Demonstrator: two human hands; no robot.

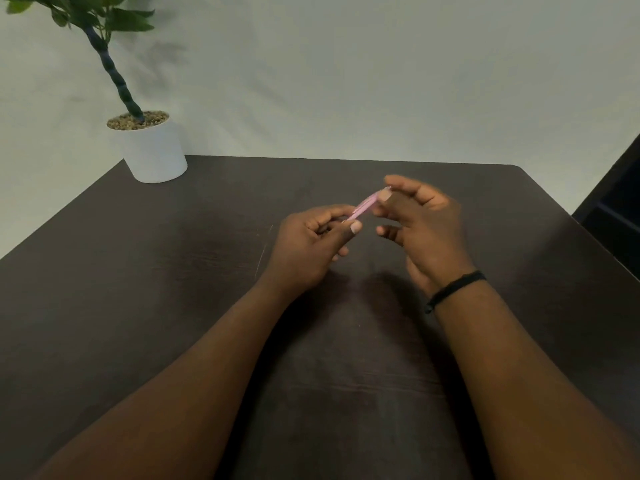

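Pink strip (366,205), thin and pale, is held in the air above the dark table (173,306), slanting from a lower end at 7 o'clock to an upper end at 1 o'clock; it is too small and blurred to tell what it is made of. The left hand (308,244) pinches the lower end between thumb and curled forefinger, the other fingers tucked beneath; the right hand (422,223) pinches the upper end under its thumb, the forefinger curled over it, the lower fingers loosely spread and holding nothing. The right hand is smeared, so its exact contact is hard to read.

The main risk, as I judge it, lies in how little of the strip each hand has; both grips sit at the very ends, so a small pull towards 1 o'clock could slide it out from under one thumb. It would then flick away or drop to the table at 6 o'clock, between the forearms. Pulling too hard the other way could tear or crease it; a twist between the hands could kink it. The white pot (156,150) with its plant (86,15) stands well apart at 10 o'clock and is no hazard; the black wristband (453,289) sits clear of the strip.
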